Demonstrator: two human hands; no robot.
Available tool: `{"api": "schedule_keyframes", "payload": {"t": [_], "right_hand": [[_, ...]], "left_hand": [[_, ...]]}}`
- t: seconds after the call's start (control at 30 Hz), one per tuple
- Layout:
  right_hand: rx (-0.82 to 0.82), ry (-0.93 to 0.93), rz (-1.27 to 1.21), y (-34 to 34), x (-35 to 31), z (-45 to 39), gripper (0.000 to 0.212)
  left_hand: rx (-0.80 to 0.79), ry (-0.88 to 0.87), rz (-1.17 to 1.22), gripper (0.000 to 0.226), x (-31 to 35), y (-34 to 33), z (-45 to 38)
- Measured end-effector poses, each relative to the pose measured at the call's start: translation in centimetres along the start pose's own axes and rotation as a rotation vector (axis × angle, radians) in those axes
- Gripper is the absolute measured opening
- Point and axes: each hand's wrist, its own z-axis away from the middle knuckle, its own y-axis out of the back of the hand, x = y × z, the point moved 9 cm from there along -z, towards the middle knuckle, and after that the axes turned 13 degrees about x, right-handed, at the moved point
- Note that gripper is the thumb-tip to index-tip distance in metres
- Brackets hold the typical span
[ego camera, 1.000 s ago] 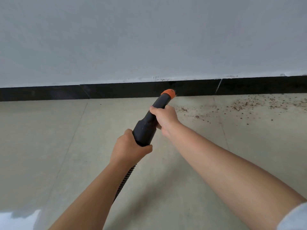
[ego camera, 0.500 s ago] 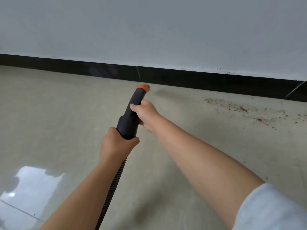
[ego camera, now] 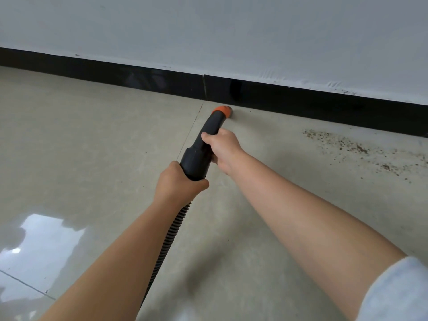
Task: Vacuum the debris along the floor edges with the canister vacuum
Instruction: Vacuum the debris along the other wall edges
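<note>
A person gripped a black vacuum nozzle (ego camera: 203, 144) with both hands, right hand (ego camera: 223, 148) forward, left hand (ego camera: 178, 184) behind, fingers curled round it. Its orange tip (ego camera: 222, 110) met the baseboard (ego camera: 301, 100); debris (ego camera: 352, 147) lay along the floor edge, to the right, nearer the right hand.

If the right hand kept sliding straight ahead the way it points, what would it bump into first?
Probably the black baseboard under the grey wall; the right hand grips the black vacuum nozzle, whose orange tip already sits close to it. Depth is unclear.
</note>
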Motion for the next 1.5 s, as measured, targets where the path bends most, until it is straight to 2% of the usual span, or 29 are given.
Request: {"api": "schedule_keyframes", "payload": {"t": [0.17,0.37,0.57,0.63,0.77,0.87,1.0,1.17,1.5], "right_hand": [[0.055,-0.004,-0.046,4.5,-0.6,-0.2,0.031],[0.065,-0.031,-0.136,6.9,-0.6,0.3,0.037],[-0.072,0.069,-0.075,2.9,-0.7,3.2,0.037],[-0.120,0.077,-0.034,0.5,-0.2,4.1,0.046],[-0.158,-0.017,-0.001,-2.1,1.9,5.1,0.062],[-0.140,-0.061,-0.022,-1.5,2.4,4.9,0.063],[-0.070,-0.085,-0.050,1.6,2.1,4.3,0.060],[0.029,-0.078,-0.074,7.4,1.5,3.3,0.047],[0.206,-0.105,-0.154,18.0,0.6,2.7,0.055]], "left_hand": [[-0.059,-0.064,0.002,0.035,2.9,-2.0,1.2],[-0.064,-0.110,-0.020,0.037,4.7,-2.8,2.5],[0.087,-0.037,0.054,0.036,1.6,0.8,4.5],[0.135,0.014,0.067,0.036,-0.1,2.3,5.0],[0.136,0.045,-0.002,0.034,-2.2,3.7,5.2],[0.093,0.042,-0.024,0.034,-2.2,3.1,5.2],[0.035,-0.001,-0.053,0.034,-0.6,1.4,5.2],[-0.039,-0.089,-0.083,0.034,2.9,-1.4,6.1],[-0.176,-0.213,-0.056,0.035,9.6,-7.3,8.9]]}}
